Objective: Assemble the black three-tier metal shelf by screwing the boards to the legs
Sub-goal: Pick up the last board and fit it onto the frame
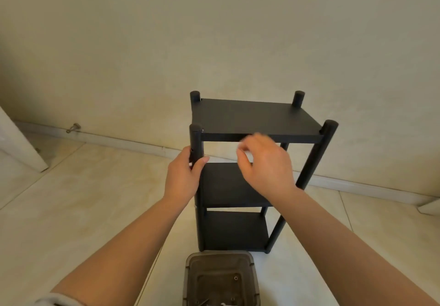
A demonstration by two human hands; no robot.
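The black three-tier shelf (252,119) stands upright on the floor near the wall, with all three boards between its round legs. My left hand (183,179) grips the front left leg (195,139) just below the top board. My right hand (266,167) hovers in front of the top board's front edge, blurred, its fingers curled and pinched together; I cannot tell whether it holds anything. It covers part of the middle board (221,186). The bottom board (235,229) shows below.
A grey plastic box (190,279) with a few screws and small parts sits on the floor right in front of the shelf. A door edge (21,143) is at the far left, with a door stop (73,128) on the skirting.
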